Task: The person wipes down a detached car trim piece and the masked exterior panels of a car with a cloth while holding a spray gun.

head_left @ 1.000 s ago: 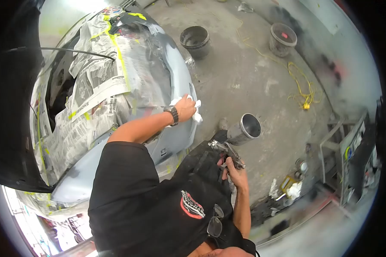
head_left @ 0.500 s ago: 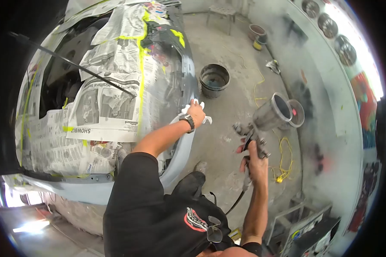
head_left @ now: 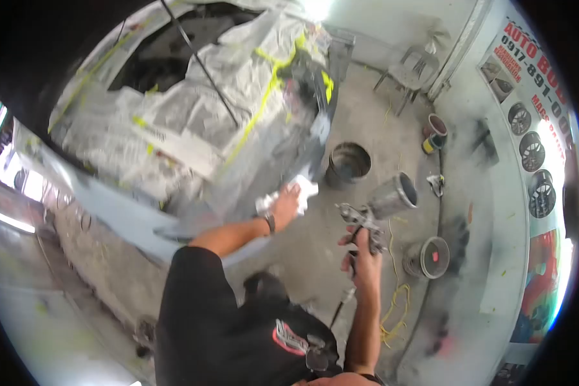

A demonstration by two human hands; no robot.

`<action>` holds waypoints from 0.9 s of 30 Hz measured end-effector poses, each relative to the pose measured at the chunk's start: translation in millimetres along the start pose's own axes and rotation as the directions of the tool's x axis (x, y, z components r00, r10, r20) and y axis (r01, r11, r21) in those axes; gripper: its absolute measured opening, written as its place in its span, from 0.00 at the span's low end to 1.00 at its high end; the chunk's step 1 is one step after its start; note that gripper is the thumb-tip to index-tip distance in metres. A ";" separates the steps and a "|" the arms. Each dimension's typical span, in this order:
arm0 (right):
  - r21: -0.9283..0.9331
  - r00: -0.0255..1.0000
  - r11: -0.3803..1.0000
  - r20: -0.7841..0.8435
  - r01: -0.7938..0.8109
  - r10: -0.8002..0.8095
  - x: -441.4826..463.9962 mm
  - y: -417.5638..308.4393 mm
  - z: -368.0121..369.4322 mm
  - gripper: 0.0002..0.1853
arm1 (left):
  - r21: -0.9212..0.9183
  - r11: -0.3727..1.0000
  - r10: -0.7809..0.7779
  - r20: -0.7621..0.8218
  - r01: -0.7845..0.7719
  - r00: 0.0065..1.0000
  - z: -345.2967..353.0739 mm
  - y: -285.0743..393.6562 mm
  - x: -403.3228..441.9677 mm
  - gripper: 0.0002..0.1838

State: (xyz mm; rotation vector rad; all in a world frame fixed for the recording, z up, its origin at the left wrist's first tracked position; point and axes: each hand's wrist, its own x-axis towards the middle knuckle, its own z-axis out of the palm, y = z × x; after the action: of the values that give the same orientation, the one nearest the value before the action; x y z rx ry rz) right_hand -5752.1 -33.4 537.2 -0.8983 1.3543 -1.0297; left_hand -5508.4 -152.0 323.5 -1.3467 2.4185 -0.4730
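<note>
My left hand (head_left: pixel 285 206) is closed over a crumpled white cloth (head_left: pixel 307 188) and rests it against the grey outer edge of a car body (head_left: pixel 135 215). Some of the cloth sticks out past the fingers. In my right hand (head_left: pixel 367 260) is a metal spray gun (head_left: pixel 360 219), held away from the car with its grey cup (head_left: pixel 389 196) on top. A hose (head_left: pixel 342 305) runs down from the gun's handle. Newspaper (head_left: pixel 193 116) fixed with yellow tape covers much of the car's front, and a thin black rod (head_left: pixel 202 61) slants above it.
A black bucket (head_left: pixel 349 164) stands on the floor close to the car's edge. Right of me are a grey bucket (head_left: pixel 428 257) and a yellow cord (head_left: pixel 399 305). Farther back are a chair (head_left: pixel 415 71) and a pot (head_left: pixel 435 125) near the wall.
My view has swung right, bringing the chair and wall poster further in. The left hand has slid the cloth along the car's edge toward me. The spray gun stays held, its cup tilted.
</note>
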 end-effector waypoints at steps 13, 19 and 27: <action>-0.113 0.960 0.975 0.186 -0.192 0.210 -9.4 65.7 -64.4 0.25 | -0.030 0.984 -0.178 -0.078 0.176 0.981 -0.4 -9.0 51.7 0.29; -0.067 0.964 0.968 0.097 -0.240 0.246 47.6 60.6 -64.8 0.22 | -0.108 0.973 -0.209 -0.044 0.204 0.977 -1.0 -39.6 157.4 0.28; 0.034 0.965 0.965 0.037 -0.261 0.259 114.9 66.2 -54.3 0.23 | -0.203 0.937 -0.314 -0.124 0.286 0.941 32.1 -80.4 298.3 0.27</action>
State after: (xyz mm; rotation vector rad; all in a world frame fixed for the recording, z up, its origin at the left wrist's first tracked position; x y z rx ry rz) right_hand -5808.3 -116.9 435.3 -0.6835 1.3794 -0.8324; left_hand -5582.6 -452.1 293.1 -1.8390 2.4347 -0.4550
